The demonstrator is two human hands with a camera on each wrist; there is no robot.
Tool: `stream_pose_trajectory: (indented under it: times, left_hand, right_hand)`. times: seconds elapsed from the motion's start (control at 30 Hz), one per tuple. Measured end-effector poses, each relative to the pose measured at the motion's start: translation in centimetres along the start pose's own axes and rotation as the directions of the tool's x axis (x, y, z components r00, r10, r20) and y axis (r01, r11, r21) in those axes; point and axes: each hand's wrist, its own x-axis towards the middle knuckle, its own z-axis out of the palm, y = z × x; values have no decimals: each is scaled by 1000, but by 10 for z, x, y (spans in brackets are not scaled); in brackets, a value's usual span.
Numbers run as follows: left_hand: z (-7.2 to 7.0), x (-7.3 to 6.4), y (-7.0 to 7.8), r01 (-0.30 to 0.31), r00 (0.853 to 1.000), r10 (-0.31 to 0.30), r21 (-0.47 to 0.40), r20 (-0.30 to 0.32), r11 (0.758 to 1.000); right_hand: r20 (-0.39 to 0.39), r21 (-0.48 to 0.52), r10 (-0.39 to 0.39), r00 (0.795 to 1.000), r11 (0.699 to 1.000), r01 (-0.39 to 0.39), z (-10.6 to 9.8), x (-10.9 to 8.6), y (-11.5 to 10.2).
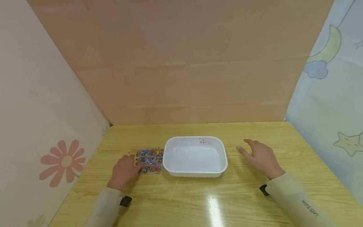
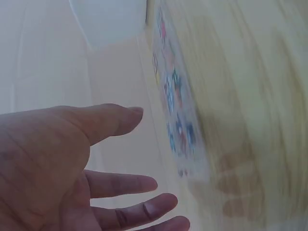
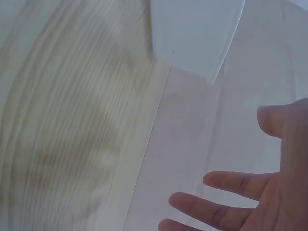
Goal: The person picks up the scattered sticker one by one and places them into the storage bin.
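A white rectangular plastic tub (image 1: pixel 195 173) stands on the wooden table, with small reddish marks on its far inner wall. Flat on the table at its left lies a clear sheet of colourful stickers (image 1: pixel 150 160), its right edge against or behind the tub. My left hand (image 1: pixel 124 170) hovers at the sheet's left edge, thumb and fingers spread apart in the left wrist view with nothing between them. To the right of the tub, my right hand (image 1: pixel 261 157) is held above the table with fingers loosely extended, holding nothing.
Brown paper (image 1: pixel 187 63) covers the wall behind the table (image 1: pixel 241 198). Patterned side walls stand left, with a pink flower (image 1: pixel 66 161), and right, with a moon and star. A dark band (image 1: pixel 125 201) sits at the left wrist, another (image 1: pixel 264 190) at the right.
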Motion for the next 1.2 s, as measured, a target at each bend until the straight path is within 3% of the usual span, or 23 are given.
stream_pose_trajectory:
  times: [0.23, 0.43, 0.8, 1.2]
  left_hand:
    - [9, 1, 9, 17, 996, -13, -51, 91, 999]
    - [11, 0, 10, 34, 992, -26, -67, 121, 997]
    - [16, 4, 10, 39, 993, -37, -17, 111, 999]
    - [14, -1, 16, 34, 991, -41, 52, 130, 998]
  right_hand:
    - [89, 130, 0, 996, 991, -12, 11, -1, -30]
    - [128, 218, -23, 991, 976, -5, 18, -1, -48]
    - [150, 213, -18, 989, 977, -14, 23, 1, -61]
    - [154, 209, 9, 988, 977, -41, 26, 0, -65]
